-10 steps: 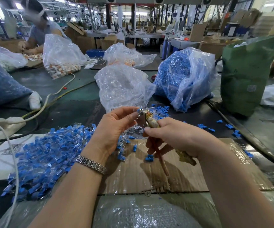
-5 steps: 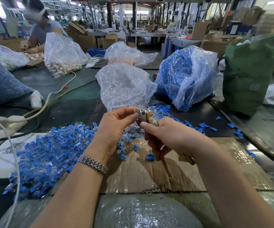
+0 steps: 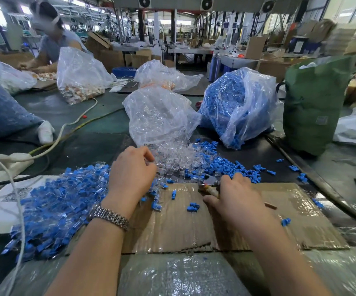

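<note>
A: Progress?
B: Assembled pile [image 3: 55, 206] is sitting left; clear pieces [image 3: 172, 157] and blue caps [image 3: 226, 165] are waiting ahead.
A: Hands?
B: Left hand [image 3: 130, 178] is curling into clear pieces, pinch unclear; right hand [image 3: 236, 197] is gripping tool [image 3: 210, 182] on cardboard [image 3: 279, 221].

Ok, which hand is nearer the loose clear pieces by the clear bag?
Left. The left hand reaches into the clear pieces; the right hand, gripping a tool, sits just to their right.

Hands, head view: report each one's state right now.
Left hand: fingers curled over the clear plastic pieces; blurred, cannot tell if it holds one.
Right hand: grips the brown-handled tool.
</note>
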The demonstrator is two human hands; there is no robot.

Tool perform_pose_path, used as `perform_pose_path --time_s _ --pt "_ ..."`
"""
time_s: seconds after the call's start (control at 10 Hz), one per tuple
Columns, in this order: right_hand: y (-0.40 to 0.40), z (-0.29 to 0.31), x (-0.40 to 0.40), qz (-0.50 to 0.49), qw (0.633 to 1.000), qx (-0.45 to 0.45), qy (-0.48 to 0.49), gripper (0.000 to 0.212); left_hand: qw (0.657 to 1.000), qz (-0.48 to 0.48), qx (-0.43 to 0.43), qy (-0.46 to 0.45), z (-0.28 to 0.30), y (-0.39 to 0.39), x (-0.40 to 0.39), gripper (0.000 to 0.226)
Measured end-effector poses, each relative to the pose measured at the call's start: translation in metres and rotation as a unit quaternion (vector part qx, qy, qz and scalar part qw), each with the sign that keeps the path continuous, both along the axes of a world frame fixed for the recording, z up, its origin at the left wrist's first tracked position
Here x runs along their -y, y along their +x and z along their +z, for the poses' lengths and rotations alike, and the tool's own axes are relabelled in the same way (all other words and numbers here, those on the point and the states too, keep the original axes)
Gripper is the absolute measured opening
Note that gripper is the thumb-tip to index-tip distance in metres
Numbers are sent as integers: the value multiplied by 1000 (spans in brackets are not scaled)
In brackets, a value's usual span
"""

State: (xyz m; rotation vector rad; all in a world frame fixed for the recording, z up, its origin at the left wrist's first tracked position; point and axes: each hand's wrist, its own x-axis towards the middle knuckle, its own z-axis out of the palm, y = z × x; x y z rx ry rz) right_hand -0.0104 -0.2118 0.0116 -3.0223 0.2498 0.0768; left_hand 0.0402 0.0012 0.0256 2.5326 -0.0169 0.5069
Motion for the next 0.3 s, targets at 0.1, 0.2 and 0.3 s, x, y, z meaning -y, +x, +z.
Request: perform_pose_path --time_s 0.1,0.2,0.3 --pt "-2 -1 1 -1 1000 10 -10 61 992 76 19 98 7 -9 -11 10" --pt "-5 4 -2 -2 1000 11 -27 60 980 130 -1 150 -1 -15 -28 16" --pt "-15 23 0 11 991 84 100 45 983 129 12 130 -13 -27 -39 26"
